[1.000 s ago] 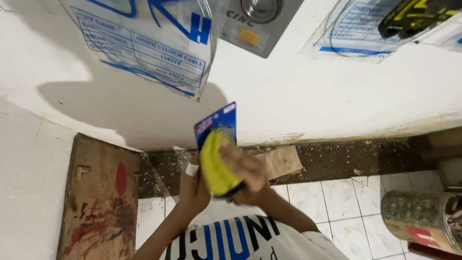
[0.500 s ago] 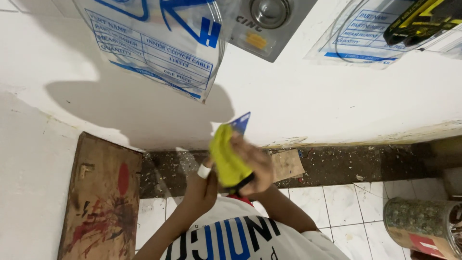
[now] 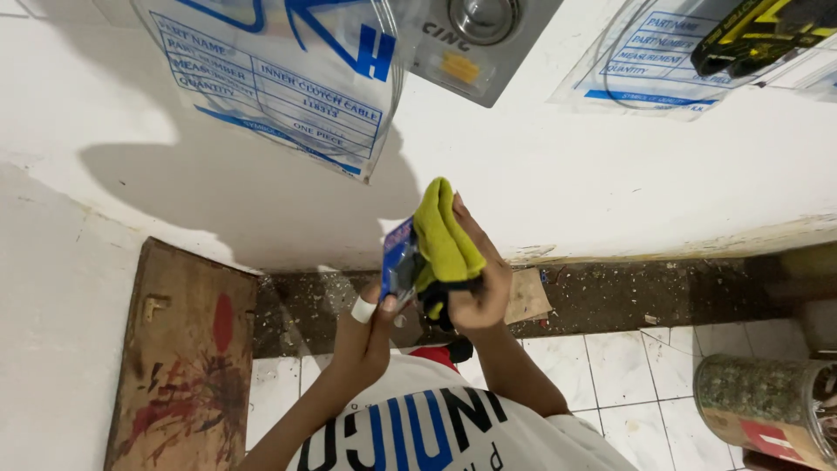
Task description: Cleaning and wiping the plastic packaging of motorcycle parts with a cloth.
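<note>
My right hand (image 3: 478, 277) sits at the centre of the frame, fingers curled round a yellow cloth (image 3: 443, 237) that drapes over them; the cloth's long axis runs nearly upright, its folded tip pointing toward the top of the frame and leaning slightly left; a dark edge shows at its lower end. My left hand (image 3: 370, 330), just lower left of it, with a white band on the thumb, pinches a small blue packet (image 3: 399, 260) that stands on edge against the left side of the cloth, touching it; the packet's long axis also runs up and down. Both hands are closed on what they hold. Above, in the upper left of the frame, hangs a clear plastic bag (image 3: 288, 78) with blue printing on the white wall; a wooden board (image 3: 179, 358) leans at lower left; a round tin (image 3: 758, 410) stands on the white floor tiles (image 3: 628, 366) at lower right.
</note>
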